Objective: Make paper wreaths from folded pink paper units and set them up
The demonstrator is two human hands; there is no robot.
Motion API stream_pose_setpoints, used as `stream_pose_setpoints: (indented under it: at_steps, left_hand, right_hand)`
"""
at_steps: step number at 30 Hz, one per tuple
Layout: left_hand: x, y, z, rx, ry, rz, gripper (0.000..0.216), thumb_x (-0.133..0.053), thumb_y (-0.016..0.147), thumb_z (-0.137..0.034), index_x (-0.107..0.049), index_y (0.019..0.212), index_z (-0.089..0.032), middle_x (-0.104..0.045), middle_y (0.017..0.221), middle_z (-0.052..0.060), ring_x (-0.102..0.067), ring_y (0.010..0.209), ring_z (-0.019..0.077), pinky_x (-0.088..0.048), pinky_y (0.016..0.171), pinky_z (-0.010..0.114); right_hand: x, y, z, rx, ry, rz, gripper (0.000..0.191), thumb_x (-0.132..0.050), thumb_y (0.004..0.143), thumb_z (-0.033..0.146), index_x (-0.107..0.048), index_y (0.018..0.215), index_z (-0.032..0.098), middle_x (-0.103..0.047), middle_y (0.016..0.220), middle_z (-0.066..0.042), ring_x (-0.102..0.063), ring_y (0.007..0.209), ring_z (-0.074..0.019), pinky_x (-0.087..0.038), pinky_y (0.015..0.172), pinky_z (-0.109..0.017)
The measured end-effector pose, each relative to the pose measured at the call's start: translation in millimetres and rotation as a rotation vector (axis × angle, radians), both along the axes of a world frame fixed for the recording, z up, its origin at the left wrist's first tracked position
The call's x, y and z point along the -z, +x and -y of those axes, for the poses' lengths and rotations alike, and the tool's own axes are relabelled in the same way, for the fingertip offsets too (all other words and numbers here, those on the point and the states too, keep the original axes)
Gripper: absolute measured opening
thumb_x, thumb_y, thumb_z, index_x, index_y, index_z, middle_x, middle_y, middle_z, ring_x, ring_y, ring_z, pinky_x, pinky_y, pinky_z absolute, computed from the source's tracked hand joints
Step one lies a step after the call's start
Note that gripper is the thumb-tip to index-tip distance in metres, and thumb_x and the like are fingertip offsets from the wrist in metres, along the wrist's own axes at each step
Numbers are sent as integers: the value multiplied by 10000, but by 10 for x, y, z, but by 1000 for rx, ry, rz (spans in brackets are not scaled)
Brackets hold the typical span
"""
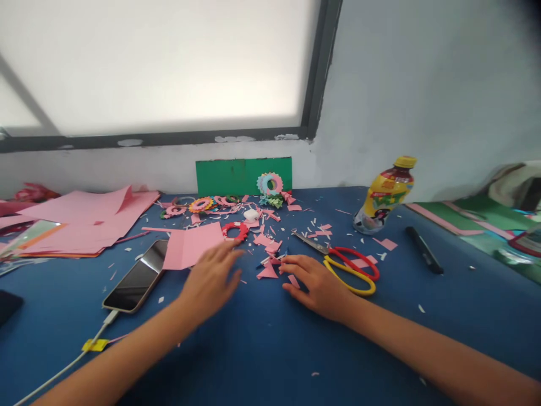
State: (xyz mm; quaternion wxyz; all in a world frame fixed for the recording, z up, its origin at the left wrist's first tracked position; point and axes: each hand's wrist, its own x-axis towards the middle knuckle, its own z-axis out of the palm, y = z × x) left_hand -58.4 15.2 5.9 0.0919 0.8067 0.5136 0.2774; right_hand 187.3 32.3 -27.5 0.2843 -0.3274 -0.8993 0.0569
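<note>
My left hand [210, 277], slightly blurred, has its fingers apart and nothing visible in them. It is at the right edge of a folded pink paper [192, 245], just below a red paper ring [235, 230] with a toothed edge. Across from it, my right hand [315, 285] is low over the table, fingers loosely bent with the thumb apart. Its fingertips are beside a heap of pink paper scraps [268, 270]; whether they touch is unclear. Scissors [353, 270] with one red and one yellow handle lie just beyond my right hand, blades pointing to the back left.
A phone [137, 277] on a charging cable lies left of my left hand. Pink sheets [97, 217] are piled at back left. Several paper rings [202, 204] lie before a green board [236, 176]. A bottle [385, 194] and a black pen-like object [424, 250] are at right.
</note>
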Motion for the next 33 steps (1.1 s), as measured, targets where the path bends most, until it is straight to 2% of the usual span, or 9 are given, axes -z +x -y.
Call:
stream_pose_setpoints:
  at_steps: [1, 3, 5, 8, 13, 17, 20, 28, 33]
  left_hand:
    - [-30, -120, -95, -79, 5, -97, 400, -495, 781, -262, -526, 1167, -163, -454, 1324, 148, -366, 1237, 301, -241, 1026, 458]
    - [-90, -358, -239, -166, -168, -266, 465, -459, 791, -319, -485, 1215, -132, -459, 1323, 159, -387, 1229, 308, -278, 1010, 444]
    - [-156, -551, -308, -138, -262, -315, 409, -395, 814, -345, -545, 1155, -176, -576, 1213, 109, -534, 1088, 275, -396, 914, 382]
    - [-276, -672, -349, -137, -327, -377, 393, -403, 779, -318, -588, 1104, -196, -616, 1165, 82, -563, 1051, 269, -415, 882, 356]
    - [-376, -429, -726, -151, -376, -415, 376, -412, 816, -440, -623, 1010, -196, -638, 1100, 70, -574, 1011, 254, -433, 842, 326]
    - [-281, -214, -1264, -231, -426, -458, 347, -527, 839, -345, -521, 1122, -144, -545, 1157, 100, -545, 1015, 228, -442, 857, 443]
    - [-228, -185, -1526, -224, -484, -455, 306, -525, 850, -303, -525, 1111, -145, -551, 1123, 81, -565, 958, 209, -486, 798, 409]
    - [-220, -296, -1689, -163, -550, -363, 289, -533, 844, -299, -544, 1085, -141, -564, 1100, 72, -574, 928, 206, -498, 766, 382]
    - [-354, -302, -1600, -101, -418, -89, 224, -578, 809, -298, -579, 945, -119, -615, 927, 50, -594, 799, 162, -499, 699, 329]
  right_hand:
    - [-7, -5, -5, -1, 6, 0, 244, -477, 849, 265, -551, 1067, 185, -575, 1147, -109, -529, 1068, -222, -445, 904, -429]
    - [-16, -5, -11, 4, 11, -5, 240, -464, 854, 251, -553, 1065, 176, -575, 1144, -109, -526, 1069, -216, -445, 906, -420]
    - [-12, 0, -13, 6, 13, -8, 240, -461, 856, 244, -554, 1064, 168, -573, 1146, -106, -521, 1073, -210, -438, 915, -412]
    - [3, 7, -15, 3, 8, -7, 241, -463, 856, 243, -557, 1063, 162, -570, 1150, -104, -519, 1070, -207, -433, 923, -403]
    - [15, -1, -19, 1, 2, -9, 237, -459, 855, 235, -564, 1054, 163, -566, 1155, -109, -516, 1075, -211, -434, 921, -405]
    - [14, 1, -19, -2, 21, -16, 233, -456, 856, 228, -567, 1049, 160, -569, 1150, -115, -517, 1076, -215, -430, 922, -411]
    - [2, 13, -12, -14, 26, -26, 227, -459, 855, 221, -570, 1043, 158, -571, 1152, -110, -519, 1073, -212, -429, 922, -401]
    - [-6, 17, -23, -42, 29, -66, 215, -473, 842, 206, -571, 1026, 153, -584, 1133, -111, -525, 1056, -211, -430, 912, -404]
    - [-5, 31, -16, -79, 84, -106, 190, -462, 834, 162, -578, 985, 156, -603, 1097, -103, -545, 1019, -195, -443, 887, -379]
